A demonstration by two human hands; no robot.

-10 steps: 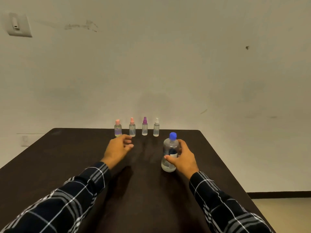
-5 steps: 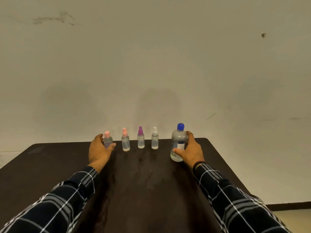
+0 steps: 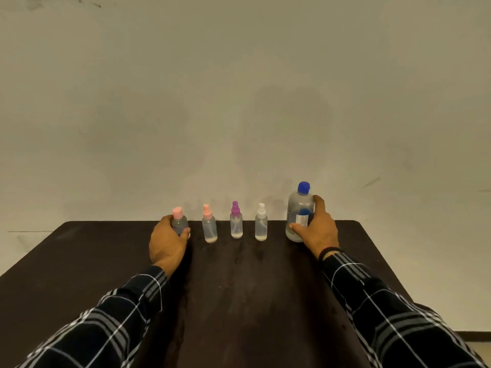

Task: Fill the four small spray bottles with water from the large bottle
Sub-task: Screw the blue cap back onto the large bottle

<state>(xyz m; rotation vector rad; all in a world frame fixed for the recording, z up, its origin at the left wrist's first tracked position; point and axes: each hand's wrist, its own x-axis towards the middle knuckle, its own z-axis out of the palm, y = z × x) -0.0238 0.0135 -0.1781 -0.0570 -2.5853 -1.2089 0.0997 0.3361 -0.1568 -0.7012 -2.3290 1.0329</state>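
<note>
The large bottle point(image 3: 299, 211) bears a label, its print too small to read.

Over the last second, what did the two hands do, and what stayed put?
The left hand reached forward and took hold of the leftmost small bottle. The right hand, gripping the large bottle throughout, moved it away from the person to the right end of the row. The other pink-topped bottle, the purple-topped bottle and the white-topped bottle stayed standing in place.
</note>
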